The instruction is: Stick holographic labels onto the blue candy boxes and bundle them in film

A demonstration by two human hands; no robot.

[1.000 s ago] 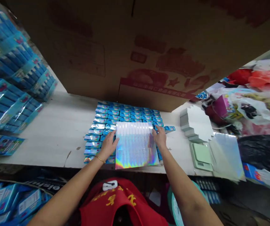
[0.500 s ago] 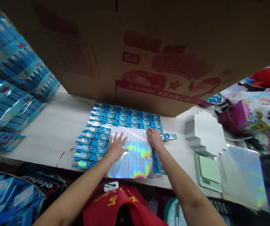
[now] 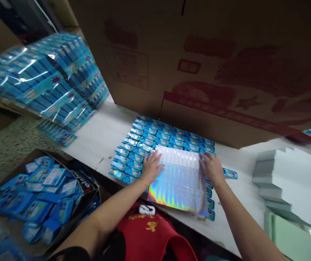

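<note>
- With the sheet (image 3: 178,179) as the clock's centre, a carton (image 3: 155,72) is standing across 12 to 1 o'clock, its red print facing the person.
- The white desk (image 3: 94,139) is running beneath the sheet and bearing the carton.
- Wrapped packs (image 3: 49,87), all blue, are rising in a stack at 10 o'clock.
- An open box (image 3: 86,185) is sitting near 9 o'clock, beyond the desk's near edge, holding loose blue packets (image 3: 40,188).
- A stepped white pile (image 3: 293,181) is standing at 3 o'clock.
- A red apron (image 3: 150,235) is hanging at 7 o'clock.
- Blue cases (image 3: 150,136) are lying in rows on the desk.
- The sheet, shimmering, is covering their near right part and reaching the desk's near edge.
- A green scale (image 3: 293,237), blurred, is sitting at 4 o'clock.
- The left hand (image 3: 151,168) is touching the sheet's 10 o'clock edge, its fingers spreading apart.
- The right hand (image 3: 211,166) is touching the 2 o'clock corner; whether its fingers are clamping the sheet, I cannot tell.
- A lone case (image 3: 230,174) is lying just beyond the right hand, at 3 o'clock.
- A thin bracelet (image 3: 143,182) is circling the left wrist.
</note>
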